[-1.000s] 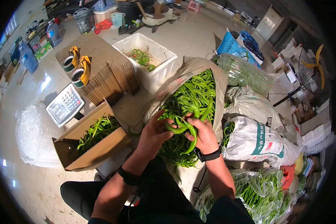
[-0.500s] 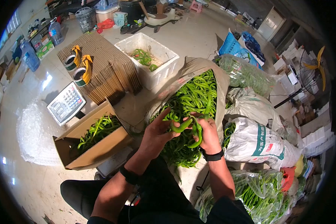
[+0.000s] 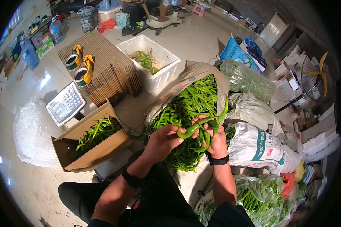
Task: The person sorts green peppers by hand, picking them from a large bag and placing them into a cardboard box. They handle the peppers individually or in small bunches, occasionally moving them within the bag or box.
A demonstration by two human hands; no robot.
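Note:
Over an open sack (image 3: pixel 225 81) full of green peppers (image 3: pixel 197 94), my left hand (image 3: pixel 163 142) pinches the lower end of a curved green pepper (image 3: pixel 189 131). My right hand (image 3: pixel 215 142) is closed around several green peppers (image 3: pixel 221 115), one of them long and pointing up beyond the fingers. The curved pepper reaches across from one hand to the other. Left of my hands, a cardboard box (image 3: pixel 96 153) stands tilted with green peppers (image 3: pixel 98 132) inside.
Around me are a scale display (image 3: pixel 65 103), stacked cardboard (image 3: pixel 98 56) with tape rolls, a white foam box (image 3: pixel 165 72), bubble wrap (image 3: pixel 36 136), a white sack (image 3: pixel 254 145), a clear bag of peppers (image 3: pixel 261 193) and a fan (image 3: pixel 317 73).
The peppers in my right hand have shifted, and a long one now stands up above the fingers. My left hand has moved slightly right and down with the curved pepper.

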